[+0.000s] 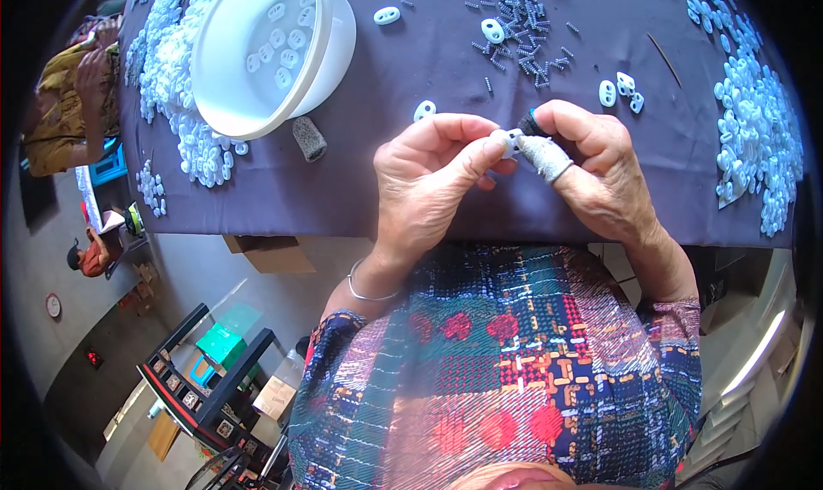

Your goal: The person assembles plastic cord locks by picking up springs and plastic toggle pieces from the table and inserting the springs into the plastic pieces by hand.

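Above the near part of the dark tablecloth, my left hand (420,173) pinches a small white two-hole cord lock (507,144) between thumb and fingertips. My right hand (604,164) meets it from the other side, its thumb in a pale cloth sleeve and a fingertip in a dark cover, both closed at the piece. Whether a spring sits between those fingertips is too small to tell. Just beyond my left fingers lies another oval cord lock (424,110). Farther off is a scattered heap of small metal springs (525,27), with one white cord lock (492,31) among them.
A white plastic tub (321,61) with several white pieces inside stands at left, beside a large pile of them (167,70). A second pile (754,138) covers the right side. Near the tub lies a grey cloth finger sleeve (309,138). Another person (73,104) is beyond the left edge.
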{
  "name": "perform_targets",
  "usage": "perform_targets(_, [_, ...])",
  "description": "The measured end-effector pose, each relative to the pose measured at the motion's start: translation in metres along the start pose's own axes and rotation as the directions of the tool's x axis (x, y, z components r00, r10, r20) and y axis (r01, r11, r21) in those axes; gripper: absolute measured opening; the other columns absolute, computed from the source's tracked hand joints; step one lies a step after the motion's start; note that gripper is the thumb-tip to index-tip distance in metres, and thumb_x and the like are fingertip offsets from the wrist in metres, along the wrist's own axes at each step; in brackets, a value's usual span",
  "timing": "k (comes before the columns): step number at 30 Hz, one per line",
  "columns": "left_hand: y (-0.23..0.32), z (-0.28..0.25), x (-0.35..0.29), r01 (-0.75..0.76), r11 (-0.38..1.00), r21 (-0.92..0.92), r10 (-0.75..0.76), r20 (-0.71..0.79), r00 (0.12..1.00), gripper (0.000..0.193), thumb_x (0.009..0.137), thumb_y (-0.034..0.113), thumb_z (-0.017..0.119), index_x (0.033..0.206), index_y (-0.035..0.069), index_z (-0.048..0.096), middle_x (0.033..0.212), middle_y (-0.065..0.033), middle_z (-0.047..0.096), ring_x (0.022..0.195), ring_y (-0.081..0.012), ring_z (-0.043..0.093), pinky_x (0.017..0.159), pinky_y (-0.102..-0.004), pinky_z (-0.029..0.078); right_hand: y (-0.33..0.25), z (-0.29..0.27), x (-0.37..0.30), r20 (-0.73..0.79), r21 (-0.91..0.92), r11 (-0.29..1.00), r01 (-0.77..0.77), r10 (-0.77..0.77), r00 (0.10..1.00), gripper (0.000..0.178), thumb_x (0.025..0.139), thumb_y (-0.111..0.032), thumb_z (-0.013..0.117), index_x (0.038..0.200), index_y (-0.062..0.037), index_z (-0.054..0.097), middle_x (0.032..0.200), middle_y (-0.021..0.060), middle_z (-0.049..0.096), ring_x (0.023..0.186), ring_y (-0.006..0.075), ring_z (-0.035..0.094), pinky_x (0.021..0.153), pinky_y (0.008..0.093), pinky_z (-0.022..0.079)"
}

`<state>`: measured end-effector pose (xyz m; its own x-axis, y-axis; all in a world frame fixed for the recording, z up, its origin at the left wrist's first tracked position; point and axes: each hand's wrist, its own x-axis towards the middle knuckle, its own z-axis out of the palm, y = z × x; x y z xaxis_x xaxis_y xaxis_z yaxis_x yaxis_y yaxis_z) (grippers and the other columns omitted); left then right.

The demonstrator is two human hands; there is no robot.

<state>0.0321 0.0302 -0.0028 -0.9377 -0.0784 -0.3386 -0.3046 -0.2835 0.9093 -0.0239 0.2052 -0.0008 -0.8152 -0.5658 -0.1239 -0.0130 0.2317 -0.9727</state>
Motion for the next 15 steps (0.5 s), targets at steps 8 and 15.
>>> perform_targets(8, [-0.0038,0.0067,-0.0025,-0.032,0.999,0.002,0.032,-0.033,0.999,0.017,0.083,0.007,0.066,0.096,-0.003,0.061,0.085,-0.0086,0.066,0.071,-0.0132,0.065,0.059,-0.0210,0.050,0.0034,-0.0016,0.0009,-0.023,-0.025,0.998,0.062,-0.063,0.998,0.010,0.083,-0.004,0.059,0.089,0.0035,0.056,0.071,-0.0011,0.055,0.066,0.0035,0.048,0.057,0.0200,0.039])
perform_targets(15, [-0.0061,0.0095,-0.0062,-0.045,0.999,0.004,0.045,-0.088,0.995,0.016,0.082,0.004,0.065,0.095,-0.004,0.060,0.085,-0.0091,0.065,0.070,-0.0121,0.063,0.062,-0.0212,0.052,0.0058,0.0001,0.0019,-0.013,0.045,0.998,0.033,-0.033,0.999,0.008,0.083,-0.006,0.059,0.088,0.0009,0.058,0.062,-0.0043,0.051,0.052,0.0015,0.044,0.045,0.0181,0.034])
